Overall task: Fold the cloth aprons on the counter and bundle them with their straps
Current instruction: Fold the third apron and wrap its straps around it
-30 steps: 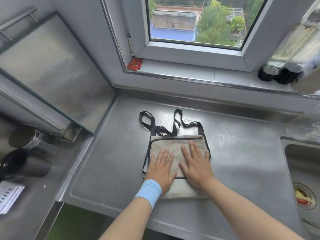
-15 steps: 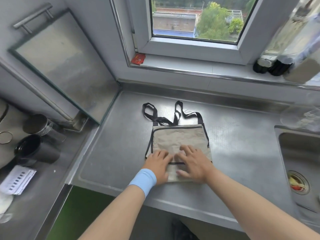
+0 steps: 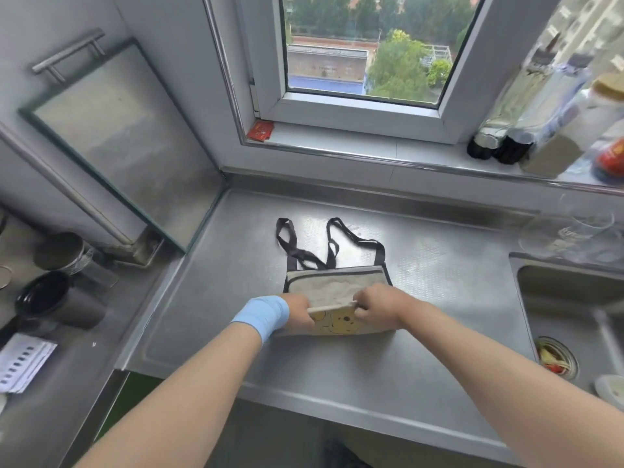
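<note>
Both hands are curled shut in a grip on the near edge of the apron (image 3: 337, 285): the left hand (image 3: 297, 314), a pale blue wristband (image 3: 263, 315) just behind it, pinches the left end of that edge, and the right hand (image 3: 378, 310) pinches the right end. The edge is raised off the bench (image 3: 422, 349), and a yellow cartoon print shows on the face turned towards me. I count one apron, a beige folded panel trimmed in black, lying in the middle of the bench. Its long axis runs left to right, and its black straps (image 3: 304, 255) trail from the far edge towards the window (image 3: 364, 62) in two loose loops lying flat on the steel.

The bench is brushed stainless steel with a raised lip. A sink (image 3: 567, 298) is set into it at the right, with food scraps in the drain. On the lower surface to the left stand two cups, one dark (image 3: 44, 298) and one metal (image 3: 60, 251), near a sheet of paper (image 3: 20, 363). The sill holds one red packet (image 3: 260, 131) and several bottles (image 3: 506, 143), too blurred to count
</note>
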A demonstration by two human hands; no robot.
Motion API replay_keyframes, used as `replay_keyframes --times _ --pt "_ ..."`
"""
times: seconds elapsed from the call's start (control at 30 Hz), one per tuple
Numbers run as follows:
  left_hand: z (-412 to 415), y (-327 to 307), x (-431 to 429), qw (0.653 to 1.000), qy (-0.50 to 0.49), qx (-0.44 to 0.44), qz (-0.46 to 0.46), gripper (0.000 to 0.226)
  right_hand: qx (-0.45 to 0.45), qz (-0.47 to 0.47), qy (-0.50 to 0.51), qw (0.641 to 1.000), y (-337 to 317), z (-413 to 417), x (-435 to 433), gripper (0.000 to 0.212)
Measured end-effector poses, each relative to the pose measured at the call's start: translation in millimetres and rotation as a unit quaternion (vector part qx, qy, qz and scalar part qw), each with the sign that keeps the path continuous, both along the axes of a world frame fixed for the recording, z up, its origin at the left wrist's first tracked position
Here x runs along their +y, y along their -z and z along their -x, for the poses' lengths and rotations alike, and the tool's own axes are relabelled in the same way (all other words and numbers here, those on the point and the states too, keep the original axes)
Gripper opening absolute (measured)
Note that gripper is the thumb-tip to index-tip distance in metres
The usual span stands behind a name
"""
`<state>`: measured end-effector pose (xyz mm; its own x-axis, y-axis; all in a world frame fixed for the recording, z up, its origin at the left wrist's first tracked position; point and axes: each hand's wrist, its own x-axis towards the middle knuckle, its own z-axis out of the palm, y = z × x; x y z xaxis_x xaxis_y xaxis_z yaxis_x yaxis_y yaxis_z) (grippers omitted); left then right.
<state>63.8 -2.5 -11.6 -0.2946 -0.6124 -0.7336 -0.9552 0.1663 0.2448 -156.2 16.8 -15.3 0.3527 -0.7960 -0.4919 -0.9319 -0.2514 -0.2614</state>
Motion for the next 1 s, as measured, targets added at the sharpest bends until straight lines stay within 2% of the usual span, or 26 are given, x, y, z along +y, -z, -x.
replay_keyframes --times 0.17,0.27,0.4,0.5,0.63,0.67,0.73,0.8,0.87,0.93,1.0 --pt "-12.1 15.7 -27.8 0.996 -0.057 0.063 0.005 0.026 0.04 0.042 -0.03 0.998 8.2 12.1 -31.5 0.03" --pt "-13.8 18.0 -41.4 0.993 -0.095 0.067 0.029 0.027 0.049 0.053 -0.022 0.997 15.8 19.1 -48.8 0.042" --pt "-13.5 21.4 -58.6 0.986 -0.105 0.042 0.124 0.022 0.078 0.059 -0.022 0.995 24.9 22.5 -72.8 0.04" --pt "-10.5 31.8 -66.3 0.983 -0.094 0.03 0.155 0.023 0.096 0.068 -0.036 0.992 33.0 21.7 -87.9 0.043" --pt "-7.0 48.1 -75.3 0.974 -0.136 0.035 0.178 0.027 0.105 0.157 -0.06 0.98 41.7 17.6 -100.8 0.039" --pt "-2.6 50.5 -74.0 0.966 -0.116 0.009 0.229 0.028 0.109 0.175 -0.073 0.976 42.6 15.9 -103.0 0.038" --pt "13.7 50.2 -66.6 0.93 -0.039 -0.035 0.365 0.028 0.129 0.189 -0.097 0.969 45.4 12.7 -106.1 0.038" --pt "35.1 53.0 -52.5 0.895 0.019 0.033 0.445 0.026 0.131 0.201 -0.106 0.965 50.3 10.7 -107.5 0.035" --pt "50.8 64.2 -39.4 0.893 0.061 0.067 0.442 0.026 0.11 0.25 -0.109 0.956 53.8 9.5 -105.0 0.03" --pt "57.3 76.6 -30.9 0.915 0.068 0.049 0.394 0.036 0.108 0.312 -0.085 0.94 59.3 7.7 -96.8 0.031" --pt "56.0 88.1 -28.4 0.933 0.065 0.019 0.353 0.045 0.095 0.355 -0.078 0.927 66.8 0.5 -86.0 0.015"
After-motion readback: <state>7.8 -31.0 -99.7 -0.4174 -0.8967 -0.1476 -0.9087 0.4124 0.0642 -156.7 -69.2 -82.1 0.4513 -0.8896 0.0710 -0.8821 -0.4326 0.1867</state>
